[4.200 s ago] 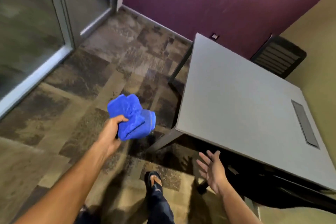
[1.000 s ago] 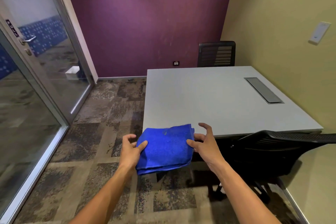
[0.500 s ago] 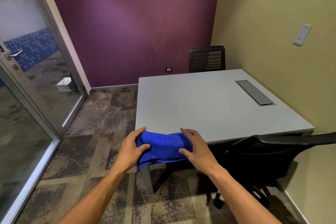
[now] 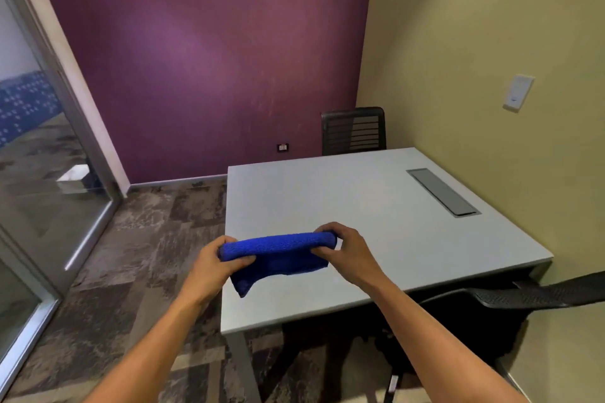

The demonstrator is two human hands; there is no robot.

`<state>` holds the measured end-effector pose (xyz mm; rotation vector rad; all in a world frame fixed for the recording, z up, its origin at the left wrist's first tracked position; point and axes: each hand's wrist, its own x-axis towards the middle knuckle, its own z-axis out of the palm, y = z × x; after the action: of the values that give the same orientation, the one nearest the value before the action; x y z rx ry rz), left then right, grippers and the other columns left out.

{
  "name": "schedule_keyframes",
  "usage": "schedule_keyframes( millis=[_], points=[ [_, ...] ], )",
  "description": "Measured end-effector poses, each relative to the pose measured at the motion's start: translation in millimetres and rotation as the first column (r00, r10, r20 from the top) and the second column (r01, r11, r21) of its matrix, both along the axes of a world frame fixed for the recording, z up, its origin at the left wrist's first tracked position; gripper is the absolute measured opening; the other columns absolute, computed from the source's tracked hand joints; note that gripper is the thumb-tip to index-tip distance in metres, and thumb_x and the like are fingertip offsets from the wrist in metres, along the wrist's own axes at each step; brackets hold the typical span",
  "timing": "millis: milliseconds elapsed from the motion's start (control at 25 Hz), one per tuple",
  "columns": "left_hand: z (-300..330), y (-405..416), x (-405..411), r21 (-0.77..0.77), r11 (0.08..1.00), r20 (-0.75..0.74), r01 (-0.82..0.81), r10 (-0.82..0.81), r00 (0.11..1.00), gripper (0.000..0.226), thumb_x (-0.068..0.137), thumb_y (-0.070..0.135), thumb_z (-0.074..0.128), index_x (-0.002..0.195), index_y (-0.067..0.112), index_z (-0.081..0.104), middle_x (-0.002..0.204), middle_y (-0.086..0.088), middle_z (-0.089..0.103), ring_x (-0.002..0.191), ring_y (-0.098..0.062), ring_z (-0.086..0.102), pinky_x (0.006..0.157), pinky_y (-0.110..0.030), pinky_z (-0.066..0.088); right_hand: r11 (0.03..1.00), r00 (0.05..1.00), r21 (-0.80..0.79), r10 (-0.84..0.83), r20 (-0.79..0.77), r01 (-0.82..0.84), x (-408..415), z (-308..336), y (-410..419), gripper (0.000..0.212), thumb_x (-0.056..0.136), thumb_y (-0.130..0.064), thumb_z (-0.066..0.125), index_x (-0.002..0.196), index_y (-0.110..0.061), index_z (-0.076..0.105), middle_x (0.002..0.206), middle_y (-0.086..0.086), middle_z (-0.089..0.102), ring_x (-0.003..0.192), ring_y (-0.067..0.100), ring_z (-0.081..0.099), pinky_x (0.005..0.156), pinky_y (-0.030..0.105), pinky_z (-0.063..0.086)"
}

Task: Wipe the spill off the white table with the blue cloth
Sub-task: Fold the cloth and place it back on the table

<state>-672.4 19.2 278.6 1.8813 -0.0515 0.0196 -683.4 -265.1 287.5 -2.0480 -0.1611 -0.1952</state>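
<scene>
The blue cloth (image 4: 278, 255) is held folded between both hands above the near left part of the white table (image 4: 376, 222). The left hand (image 4: 212, 263) grips its left end, thumb curled over the near face and fingers wrapped behind. The right hand (image 4: 347, 252) pinches the right end, fingers hooked over the top edge and thumb pressed into the near side. The cloth stretches in a thick band from hand to hand, with one loose corner hanging down below the left hand toward the tabletop. Whether that corner touches the surface cannot be told. No spill can be made out on the tabletop from this view.

Both bare forearms reach in from the bottom of the frame. The table is square with a grey edge, and a dark rectangular cable hatch (image 4: 442, 191) is set into its far right side. Its left front leg (image 4: 244, 366) stands on patterned carpet (image 4: 137, 255). A black mesh chair (image 4: 537, 294) is tucked in at the near right corner, and a second black chair (image 4: 353, 131) stands at the far edge against the purple wall (image 4: 203, 52). A wall socket (image 4: 282, 147) sits low on that wall. The right wall is yellowish and carries a white switch plate (image 4: 518, 93). A glass partition (image 4: 36, 154) runs along the left.
</scene>
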Motion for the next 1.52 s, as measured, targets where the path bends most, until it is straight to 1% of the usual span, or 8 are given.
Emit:
schedule_keyframes(
  millis=[160, 400, 560, 680, 880, 1080, 1280, 1520],
  points=[
    [6.5, -2.4, 51.1, -0.306, 0.951, -0.053, -0.034, 0.019, 0.998, 0.024, 0.087, 0.03, 0.072, 0.108, 0.018, 0.068, 0.1, -0.005, 0.076, 0.094, -0.027, 0.072, 0.081, -0.043, 0.059, 0.98, 0.994, 0.175, -0.08, -0.07, 0.091, 50.6, 9.6, 10.7, 0.014, 0.086, -0.034, 0.072, 0.1, -0.029, 0.072, 0.097, -0.011, 0.075, 0.091, 0.008, 0.07, 0.081, 0.031, 0.059],
    [8.1, -16.9, 140.2, -0.204, 0.969, -0.063, -0.141, 0.131, 0.989, 0.03, 0.1, 0.042, 0.049, 0.117, 0.02, 0.057, 0.113, -0.002, 0.065, 0.1, -0.022, 0.064, 0.079, -0.037, 0.055, 0.966, 0.972, 0.184, -0.147, -0.181, 0.181, 110.7, 10.7, 27.9, 0.021, 0.098, -0.039, 0.055, 0.115, -0.031, 0.064, 0.111, -0.012, 0.068, 0.103, 0.012, 0.065, 0.083, 0.035, 0.06],
    [-20.9, -28.9, 178.9, -0.222, 0.97, -0.227, -0.102, 0.05, 0.973, 0.035, 0.097, 0.038, 0.056, 0.123, 0.014, 0.057, 0.114, -0.004, 0.068, 0.101, -0.025, 0.067, 0.086, -0.044, 0.057, 0.929, 0.902, 0.269, -0.127, -0.412, 0.253, 137.6, -11.3, 7.9, 0.068, 0.088, -0.038, 0.075, 0.146, -0.026, 0.043, 0.123, -0.004, 0.06, 0.11, 0.016, 0.063, 0.09, 0.034, 0.057],
    [-43.2, -39.8, 203.0, -0.314, 0.947, -0.309, -0.065, -0.038, 0.95, 0.03, 0.089, 0.024, 0.071, 0.115, 0.01, 0.065, 0.108, -0.01, 0.075, 0.096, -0.028, 0.072, 0.086, -0.046, 0.059, 0.881, 0.881, 0.394, -0.05, -0.471, 0.261, 161.6, -29.5, -20.0, 0.088, 0.079, -0.015, 0.085, 0.152, -0.022, 0.035, 0.123, 0.0, 0.058, 0.108, 0.02, 0.066, 0.093, 0.038, 0.056],
    [-55.5, -68.6, 237.8, -0.378, 0.924, -0.375, -0.057, -0.097, 0.922, 0.028, 0.08, 0.015, 0.079, 0.104, 0.003, 0.072, 0.101, -0.012, 0.077, 0.091, -0.026, 0.075, 0.073, -0.033, 0.06, 0.807, 0.877, 0.514, -0.01, -0.48, 0.29, 207.6, -47.3, -63.5, 0.052, 0.078, 0.009, 0.079, 0.125, -0.005, 0.064, 0.108, 0.014, 0.076, 0.098, 0.028, 0.074, 0.084, 0.036, 0.061],
    [-59.6, -114.3, 265.2, -0.344, 0.922, -0.416, -0.178, 0.02, 0.909, 0.017, 0.087, 0.016, 0.073, 0.099, 0.004, 0.073, 0.094, -0.01, 0.078, 0.082, -0.024, 0.075, 0.062, -0.027, 0.058, 0.856, 0.873, 0.421, -0.068, -0.484, 0.3, 251.2, -53.5, -105.9, 0.023, 0.087, 0.001, 0.071, 0.107, -0.011, 0.07, 0.104, 0.014, 0.076, 0.093, 0.026, 0.074, 0.079, 0.04, 0.062],
    [-65.7, -133.8, 290.7, -0.2, 0.937, -0.446, -0.288, 0.175, 0.878, 0.016, 0.093, 0.024, 0.065, 0.105, 0.014, 0.067, 0.099, -0.008, 0.074, 0.089, -0.026, 0.07, 0.064, -0.034, 0.056, 0.928, 0.84, 0.32, 0.015, -0.542, 0.189, 287.6, -60.0, -115.0, 0.02, 0.098, -0.014, 0.051, 0.11, -0.024, 0.063, 0.11, 0.014, 0.069, 0.098, 0.031, 0.071, 0.063, 0.041, 0.063],
    [-90.1, -122.7, 336.7, -0.19, 0.948, -0.491, -0.257, 0.134, 0.861, 0.014, 0.086, 0.009, 0.072, 0.097, 0.002, 0.071, 0.097, -0.015, 0.077, 0.09, -0.03, 0.073, 0.077, -0.038, 0.061, 0.891, 0.796, 0.403, 0.082, -0.6, 0.212, 349.3, -87.4, -106.8, 0.036, 0.093, -0.002, 0.063, 0.121, -0.022, 0.057, 0.11, 0.019, 0.067, 0.094, 0.033, 0.072, 0.072, 0.042, 0.063]
  ],
)
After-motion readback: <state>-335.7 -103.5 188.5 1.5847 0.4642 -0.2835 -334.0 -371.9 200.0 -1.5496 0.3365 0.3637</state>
